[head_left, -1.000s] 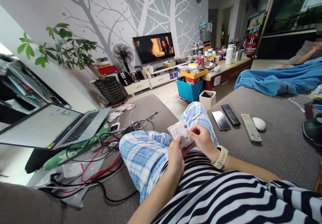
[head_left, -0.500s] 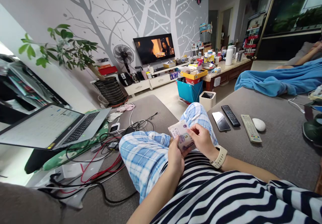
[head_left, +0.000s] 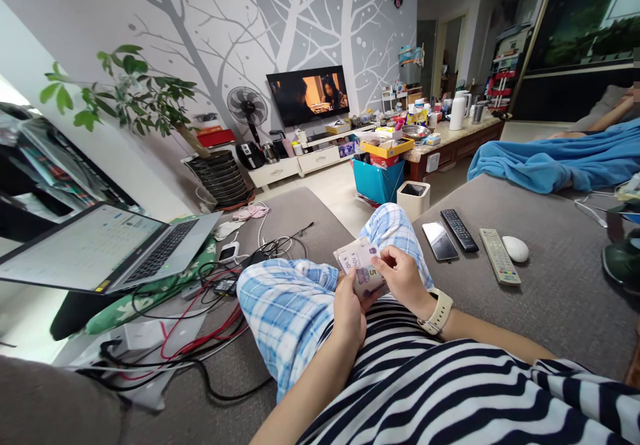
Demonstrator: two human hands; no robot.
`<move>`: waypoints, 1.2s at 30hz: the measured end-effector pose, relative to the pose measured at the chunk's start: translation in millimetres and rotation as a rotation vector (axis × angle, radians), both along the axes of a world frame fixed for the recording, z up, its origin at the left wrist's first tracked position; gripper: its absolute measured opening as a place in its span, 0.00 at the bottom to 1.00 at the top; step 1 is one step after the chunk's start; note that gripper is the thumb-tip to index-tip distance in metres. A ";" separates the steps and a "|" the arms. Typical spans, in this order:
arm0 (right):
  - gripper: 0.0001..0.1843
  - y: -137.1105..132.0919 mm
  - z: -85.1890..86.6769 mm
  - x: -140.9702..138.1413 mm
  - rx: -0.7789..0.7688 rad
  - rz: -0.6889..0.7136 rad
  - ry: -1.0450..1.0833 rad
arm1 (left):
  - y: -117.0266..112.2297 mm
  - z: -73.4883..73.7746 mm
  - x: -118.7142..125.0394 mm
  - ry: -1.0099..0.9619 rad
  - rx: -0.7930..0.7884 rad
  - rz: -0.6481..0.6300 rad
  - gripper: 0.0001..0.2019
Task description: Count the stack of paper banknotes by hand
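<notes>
A small stack of banknotes [head_left: 361, 259] is held over my lap, with a purple 5 note facing up. My left hand [head_left: 349, 308] is closed around its lower left side, thumb lying on top of the notes. At the right edge, my right hand [head_left: 400, 277] pinches the top note between thumb and fingers. How many notes lie beneath cannot be made out. Under both hands are my crossed legs in blue plaid trousers [head_left: 285, 311]. A cream watch [head_left: 437, 313] sits on my right wrist.
On the grey sofa to my right lie a phone [head_left: 440, 241], a black remote [head_left: 459, 229], a beige remote [head_left: 500, 256] and a white mouse [head_left: 515, 249]. Leftward stand an open laptop [head_left: 165, 251] and tangled cables [head_left: 200, 345]. A blue blanket [head_left: 540, 163] covers another person's legs.
The top banknote has shifted slightly and its printed face sits at a slightly different angle. Both hands keep their hold in nearly the same place.
</notes>
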State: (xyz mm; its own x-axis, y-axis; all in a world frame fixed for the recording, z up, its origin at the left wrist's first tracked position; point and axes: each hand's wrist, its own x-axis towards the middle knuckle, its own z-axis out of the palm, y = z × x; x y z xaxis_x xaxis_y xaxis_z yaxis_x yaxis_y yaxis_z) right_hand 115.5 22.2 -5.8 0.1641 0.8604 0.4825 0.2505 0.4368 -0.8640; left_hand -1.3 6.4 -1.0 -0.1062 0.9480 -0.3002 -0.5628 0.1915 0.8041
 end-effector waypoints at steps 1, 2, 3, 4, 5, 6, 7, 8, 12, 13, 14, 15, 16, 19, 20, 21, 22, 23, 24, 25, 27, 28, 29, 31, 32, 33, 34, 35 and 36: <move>0.14 -0.6 -0.3 -0.2 -0.002 0.004 0.006 | 0.0 1.3 -0.5 -0.021 -0.006 0.004 0.12; 0.14 -1.2 -0.7 -0.4 -0.003 0.011 0.015 | 0.1 2.6 -1.0 -0.042 -0.010 0.008 0.11; 0.13 -2.0 -1.2 -0.6 -0.005 0.023 0.025 | 0.3 4.0 -1.7 -0.063 -0.010 0.012 0.11; 0.13 -2.8 -1.6 -0.9 -0.005 0.039 0.033 | 0.5 5.2 -2.4 -0.083 -0.008 0.015 0.11; 0.12 -3.6 -2.1 -1.0 -0.001 0.056 0.041 | 0.7 6.3 -3.1 -0.101 -0.006 0.017 0.11; 0.12 -4.5 -2.4 -1.2 0.005 0.074 0.045 | 1.0 7.1 -3.7 -0.115 -0.002 0.016 0.11; 0.12 -5.3 -2.6 -1.3 0.014 0.089 0.046 | 1.3 7.6 -4.2 -0.122 -0.001 0.015 0.11; 0.13 -6.1 -2.7 -1.3 0.024 0.101 0.046 | 1.5 7.7 -4.6 -0.125 -0.001 0.011 0.11; 0.15 -8.0 -2.8 -1.2 0.052 0.132 0.051 | 2.1 5.1 -5.0 -0.108 0.008 -0.004 0.12; 0.15 -8.1 -2.9 -1.2 0.054 0.137 0.055 | 2.1 4.1 -5.0 -0.101 0.014 -0.009 0.12; 0.15 -8.1 -3.2 -1.2 0.054 0.141 0.060 | 2.1 3.3 -4.9 -0.092 0.018 -0.010 0.12; 0.16 -8.2 -3.6 -1.2 0.054 0.145 0.065 | 2.1 2.5 -4.9 -0.083 0.020 -0.010 0.12; 0.16 -8.2 -4.0 -1.1 0.054 0.150 0.070 | 2.2 1.9 -4.9 -0.074 0.022 -0.009 0.12; 0.17 -8.5 -5.2 -0.8 0.051 0.168 0.085 | 2.6 1.0 -4.9 -0.057 0.023 -0.009 0.13; 0.17 -8.8 -5.5 -0.6 0.050 0.173 0.090 | 2.8 0.9 -4.9 -0.053 0.025 -0.012 0.13; 0.17 -9.0 -5.6 -0.5 0.049 0.176 0.094 | 3.0 0.8 -4.9 -0.049 0.028 -0.015 0.13; 0.17 -9.3 -5.6 -0.4 0.050 0.179 0.097 | 3.1 0.6 -4.9 -0.045 0.031 -0.019 0.13; 0.18 -9.5 -5.4 -0.3 0.051 0.181 0.100 | 3.2 0.5 -4.9 -0.041 0.034 -0.024 0.13; 0.18 -9.7 -5.2 -0.3 0.052 0.184 0.102 | 3.2 0.4 -4.9 -0.037 0.038 -0.029 0.13; 0.18 -9.9 -4.9 -0.3 0.054 0.185 0.101 | 3.1 0.3 -4.9 -0.035 0.042 -0.034 0.13; 0.18 -10.1 -4.2 -0.5 0.054 0.185 0.096 | 2.8 0.0 -4.9 -0.028 0.051 -0.042 0.13; 0.19 -10.2 -3.9 -0.6 0.053 0.184 0.093 | 2.5 -0.2 -5.0 -0.023 0.057 -0.047 0.13; 0.19 -10.2 -3.7 -0.7 0.051 0.182 0.091 | 2.2 -0.5 -5.0 -0.017 0.064 -0.051 0.13; 0.20 -10.3 -3.7 -1.0 0.048 0.177 0.088 | 1.7 -1.3 -5.3 -0.009 0.080 -0.058 0.12; 0.21 -10.4 -3.8 -1.2 0.048 0.173 0.086 | 1.5 -1.7 -5.4 -0.007 0.089 -0.060 0.12; 0.21 -10.5 -3.9 -1.3 0.049 0.168 0.085 | 1.5 -2.1 -5.5 -0.008 0.099 -0.063 0.12; 0.22 -10.8 -3.9 -1.3 0.051 0.163 0.088 | 1.5 -2.4 -5.3 -0.013 0.105 -0.063 0.12; 0.23 -11.3 -3.8 -1.3 0.055 0.163 0.095 | 1.7 -2.5 -4.9 -0.022 0.104 -0.058 0.12; 0.24 -11.8 -3.6 -1.2 0.055 0.173 0.108 | 2.0 -2.5 -4.3 -0.036 0.096 -0.049 0.12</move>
